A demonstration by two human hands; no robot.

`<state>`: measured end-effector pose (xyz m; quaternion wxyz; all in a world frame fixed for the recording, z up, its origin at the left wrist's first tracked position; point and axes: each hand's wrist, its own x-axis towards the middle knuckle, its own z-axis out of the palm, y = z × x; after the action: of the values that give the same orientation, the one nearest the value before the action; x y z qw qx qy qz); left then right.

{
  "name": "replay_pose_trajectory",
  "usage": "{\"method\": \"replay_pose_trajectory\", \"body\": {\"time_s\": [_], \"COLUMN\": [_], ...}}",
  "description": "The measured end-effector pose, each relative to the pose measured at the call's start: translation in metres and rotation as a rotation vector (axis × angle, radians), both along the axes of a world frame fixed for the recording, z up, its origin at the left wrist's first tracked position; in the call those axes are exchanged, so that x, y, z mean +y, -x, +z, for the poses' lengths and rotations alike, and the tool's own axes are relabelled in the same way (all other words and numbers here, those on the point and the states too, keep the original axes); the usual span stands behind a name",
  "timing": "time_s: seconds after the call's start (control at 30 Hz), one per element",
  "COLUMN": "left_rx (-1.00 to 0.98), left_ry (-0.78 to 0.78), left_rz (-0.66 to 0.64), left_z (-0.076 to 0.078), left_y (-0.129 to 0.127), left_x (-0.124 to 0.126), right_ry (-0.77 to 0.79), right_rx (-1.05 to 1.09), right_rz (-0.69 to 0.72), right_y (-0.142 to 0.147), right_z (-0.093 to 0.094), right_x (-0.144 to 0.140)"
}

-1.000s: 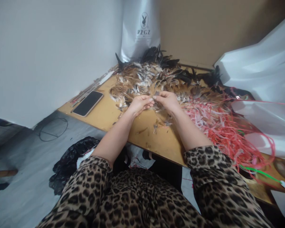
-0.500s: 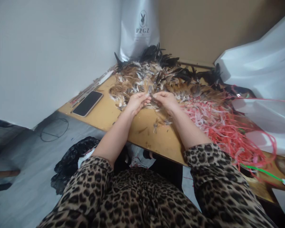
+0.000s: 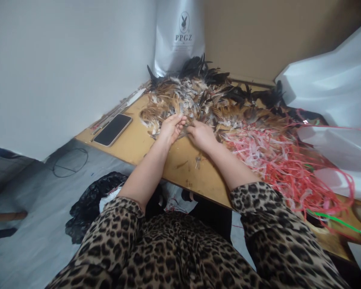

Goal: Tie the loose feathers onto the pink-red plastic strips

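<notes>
Seen from the head camera, looking down over leopard-print sleeves point(image 3: 270, 224): both forearms stretched forward across the near edge of a yellow table point(image 3: 138, 146), bare from the elbow, converging at the front of a heap of feathers point(image 3: 198, 100). Left hand point(image 3: 171, 127) palm down, fingers curled loosely and dipped into the brown and white feathers at the heap's near rim; whether anything is actually pinched there cannot be told. Right hand point(image 3: 201, 134) just beside it, knuckles up, fingers bent and closed over a small tuft at the same spot, fingertips of the two hands almost meeting. Feathers piled directly ahead of and beyond both hands, brown and pale ones nearest, black ones toward the far corner, with a few loose strays on the bare wood just behind the right wrist. Standing upright against the far wall behind the heap, a silver bag point(image 3: 180, 36) printed with a rabbit-head logo and the letters "PPGZ". To the right of the right hand, touching the heap's edge, a tangle of red and pink string point(image 3: 276, 160) spilling to the table's right end. Left of the left hand, well apart, a dark phone point(image 3: 112, 129) lying flat, screen up, near the table's left edge.
</notes>
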<state>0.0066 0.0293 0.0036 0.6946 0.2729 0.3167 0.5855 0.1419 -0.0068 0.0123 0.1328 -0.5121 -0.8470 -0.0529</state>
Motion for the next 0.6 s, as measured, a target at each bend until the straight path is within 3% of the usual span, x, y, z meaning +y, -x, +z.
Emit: {"method": "replay_pose_trajectory", "body": {"time_s": [0.1, 0.2, 0.3, 0.43, 0.6], "left_rx": [0.005, 0.016, 0.023, 0.014, 0.042], "left_ry": [-0.022, -0.019, -0.023, -0.022, 0.003], "left_rz": [-0.008, 0.010, 0.039, 0.062, -0.081], "left_z": [-0.001, -0.001, 0.000, 0.000, -0.001], "left_y": [0.001, 0.002, 0.003, 0.004, 0.000], "left_x": [0.001, 0.001, 0.002, 0.002, -0.001], "right_ry": [-0.006, 0.002, 0.065, 0.334, 0.609], "right_rx": [-0.044, 0.080, 0.409, 1.032, 1.552], "right_rz": [-0.005, -0.034, -0.066, -0.135, -0.175], "right_y": [0.004, 0.001, -0.007, -0.018, -0.022], "right_z": [-0.007, -0.012, -0.014, -0.014, -0.009], "right_x": [0.003, 0.007, 0.013, 0.022, 0.027]}}
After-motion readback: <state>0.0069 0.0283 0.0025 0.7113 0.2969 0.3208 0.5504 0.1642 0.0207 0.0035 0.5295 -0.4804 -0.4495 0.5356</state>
